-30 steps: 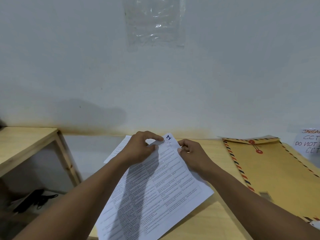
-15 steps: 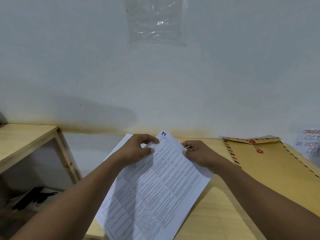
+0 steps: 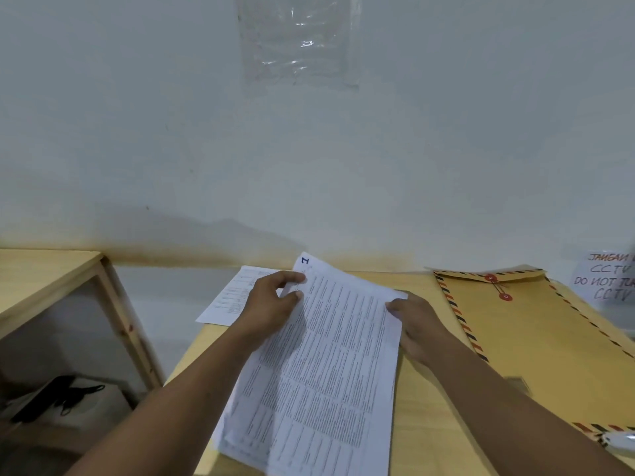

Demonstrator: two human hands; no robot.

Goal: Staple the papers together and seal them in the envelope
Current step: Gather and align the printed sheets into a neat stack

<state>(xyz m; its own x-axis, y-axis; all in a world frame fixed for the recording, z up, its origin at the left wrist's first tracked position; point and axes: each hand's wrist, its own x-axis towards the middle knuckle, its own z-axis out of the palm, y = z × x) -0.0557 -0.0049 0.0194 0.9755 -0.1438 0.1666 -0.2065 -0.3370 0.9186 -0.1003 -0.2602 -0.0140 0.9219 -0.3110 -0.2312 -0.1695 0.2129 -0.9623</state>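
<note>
Wooden table (image 3: 446, 424): bare top along a white wall, carrying all task items. A lower wooden shelf (image 3: 41, 269) stands apart on the left.

Envelope (image 3: 536, 338): large, brown, striped border, lying flat on the right side of the table. Its flap appears shut, with two red string buttons visible. Nothing inserted.

Papers (image 3: 326, 372): a printed stack, top page marked "1", held tilted over the table between both hands. I see layered edges at the near left corner, so the sheets are not fully squared. One loose sheet (image 3: 233, 297) lies flat beyond the left hand, apart from the stack.

Left hand (image 3: 271, 304): thumb and fingers pinching the stack's upper left corner. Right hand (image 3: 419, 324): gripping the stack's right edge, fingers under, thumb on top.

A pale object (image 3: 618, 441) sits at the right frame edge near the envelope corner; I cannot identify it, and I see no definite stapler.

Assessment: stapling not yet done. Risks from here:
- Staple driven through misaligned sheets, caused by the fanned lower corner.
- The loose sheet omitted from the set, if it belongs there.
- Stack slipping or splaying when one hand lets go to fetch the stapler, since only two pinch points hold it.
</note>
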